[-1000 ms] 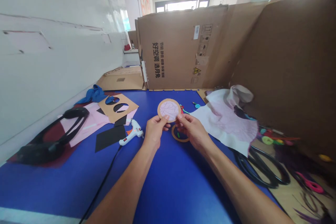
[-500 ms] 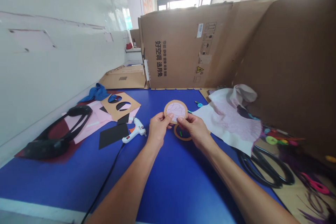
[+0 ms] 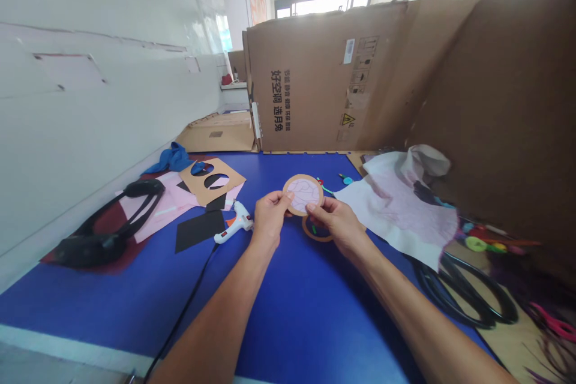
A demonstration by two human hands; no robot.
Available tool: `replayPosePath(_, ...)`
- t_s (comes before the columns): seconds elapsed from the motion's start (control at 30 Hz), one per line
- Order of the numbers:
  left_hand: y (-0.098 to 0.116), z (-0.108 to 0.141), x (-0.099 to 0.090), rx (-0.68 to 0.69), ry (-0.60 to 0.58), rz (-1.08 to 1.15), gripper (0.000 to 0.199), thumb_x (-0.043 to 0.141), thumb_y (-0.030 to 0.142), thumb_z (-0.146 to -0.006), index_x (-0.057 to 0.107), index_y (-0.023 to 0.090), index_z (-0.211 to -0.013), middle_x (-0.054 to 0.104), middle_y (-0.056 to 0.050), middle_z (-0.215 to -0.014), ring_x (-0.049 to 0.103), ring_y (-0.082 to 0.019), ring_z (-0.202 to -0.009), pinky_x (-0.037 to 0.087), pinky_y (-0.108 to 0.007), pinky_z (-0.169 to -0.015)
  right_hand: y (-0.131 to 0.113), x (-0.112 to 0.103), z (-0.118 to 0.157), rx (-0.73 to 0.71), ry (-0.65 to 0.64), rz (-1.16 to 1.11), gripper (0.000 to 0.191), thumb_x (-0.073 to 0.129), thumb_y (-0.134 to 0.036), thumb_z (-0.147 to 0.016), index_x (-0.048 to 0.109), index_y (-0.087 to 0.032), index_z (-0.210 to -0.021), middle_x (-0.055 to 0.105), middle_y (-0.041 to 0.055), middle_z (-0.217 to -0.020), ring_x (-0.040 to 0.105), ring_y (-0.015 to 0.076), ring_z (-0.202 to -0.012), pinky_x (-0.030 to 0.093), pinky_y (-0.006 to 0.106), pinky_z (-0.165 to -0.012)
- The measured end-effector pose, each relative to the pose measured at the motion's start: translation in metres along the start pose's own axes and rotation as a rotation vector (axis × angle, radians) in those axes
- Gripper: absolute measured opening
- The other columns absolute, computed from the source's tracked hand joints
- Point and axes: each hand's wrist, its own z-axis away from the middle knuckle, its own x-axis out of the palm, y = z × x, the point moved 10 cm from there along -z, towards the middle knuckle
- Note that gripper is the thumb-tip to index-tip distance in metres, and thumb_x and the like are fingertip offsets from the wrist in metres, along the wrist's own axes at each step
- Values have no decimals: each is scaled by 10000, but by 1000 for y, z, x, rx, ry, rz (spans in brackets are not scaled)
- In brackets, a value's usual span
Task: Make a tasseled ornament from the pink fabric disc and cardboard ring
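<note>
Between both hands is a round disc [image 3: 304, 193] with a brown cardboard rim and a pale, purple-lined middle. My left hand [image 3: 269, 216] pinches its left edge, thumb on top. At its lower right edge, my right hand [image 3: 338, 220] grips it with thumb and fingers. A cardboard ring [image 3: 318, 236] lies on the blue table [image 3: 288, 300] just below the disc, partly hidden by my right hand. A white glue gun [image 3: 236, 223] with a black cord rests left of my left hand.
Cardboard with two holes [image 3: 198, 187], black sheets [image 3: 198, 231] and black straps [image 3: 144, 207] lie left. White cloth [image 3: 400, 198], black tubing [image 3: 472, 291] and pink scissors [image 3: 555, 323] are right. A tall cardboard panel [image 3: 315, 84] stands behind.
The view has shifted slightly, so the table's things appear farther right. The disc is turned a little, its right side lower, and a small red item now shows behind it. Both hands still hold it.
</note>
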Motion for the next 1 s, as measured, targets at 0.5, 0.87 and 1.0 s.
replayPosePath(0.5,-1,1,-1,-3,4,25,383,902,462,-685,648,176,-717,669,8,-670,596,-122,-613,490,-241,-616,2,3,1,4,-43,23,499,899,-605,-660,712,-172,-820,653,-5,-684,500,130,-615,383,284,-610)
replayPosePath(0.87,-7,6,9,-57,-43,61,334,900,414,-680,672,171,-699,698,-14,-679,639,-142,-630,527,-257,-640,-9,-9,-3,-81,79,-110,498,926,-607,-645,719,-179,-792,690,17,-728,550,150,-649,441,298,-643)
replayPosePath(1.0,-8,5,9,-70,-45,95,344,895,436,-674,682,169,-719,714,-19,-690,657,-153,-632,554,-275,-649,-5,-8,-5,-77,49,-127,514,901,-647,-675,730,-181,-805,696,20,-742,572,158,-662,459,297,-648)
